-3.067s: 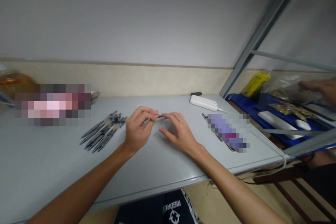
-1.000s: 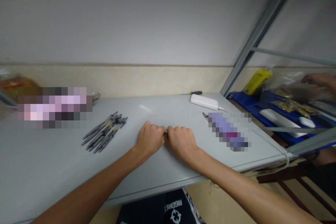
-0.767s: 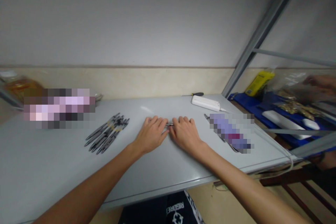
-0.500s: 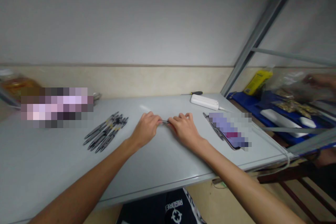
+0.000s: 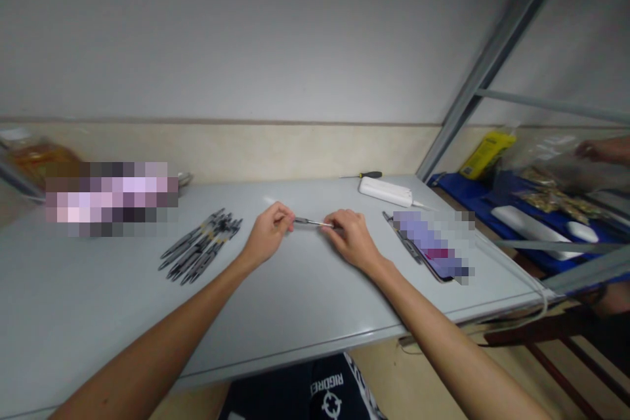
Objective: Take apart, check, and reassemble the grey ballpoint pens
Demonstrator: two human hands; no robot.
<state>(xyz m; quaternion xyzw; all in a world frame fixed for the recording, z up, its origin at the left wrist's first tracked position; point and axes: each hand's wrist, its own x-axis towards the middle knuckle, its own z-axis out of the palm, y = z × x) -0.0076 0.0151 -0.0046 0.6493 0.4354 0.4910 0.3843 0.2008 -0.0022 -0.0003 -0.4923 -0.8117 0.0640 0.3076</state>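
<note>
Over the middle of the table, my left hand (image 5: 270,230) pinches one end of a grey pen (image 5: 301,220). A thin, pale refill (image 5: 319,224) stretches from the grey part to the fingers of my right hand (image 5: 348,233). These fingers are closed on a dark pen part, mostly hidden by the hand. To the left of my left hand lies a loose bundle of several grey pens (image 5: 201,246). Right of my right hand, at least one more pen (image 5: 411,246) lies alongside a phone with a blurred screen (image 5: 428,243).
By the wall lie a screwdriver (image 5: 371,174) and a white power strip (image 5: 386,191) with a cord. A blurred pink item (image 5: 108,193) and a bottle (image 5: 44,157) stand at far left. Beyond the metal frame (image 5: 457,118), another person's hand (image 5: 605,149) is over plastic bags.
My hands have moved slightly apart. The pen between them now shows a longer stretch, with the thin refill exposed between its grey part and my right fingers.
</note>
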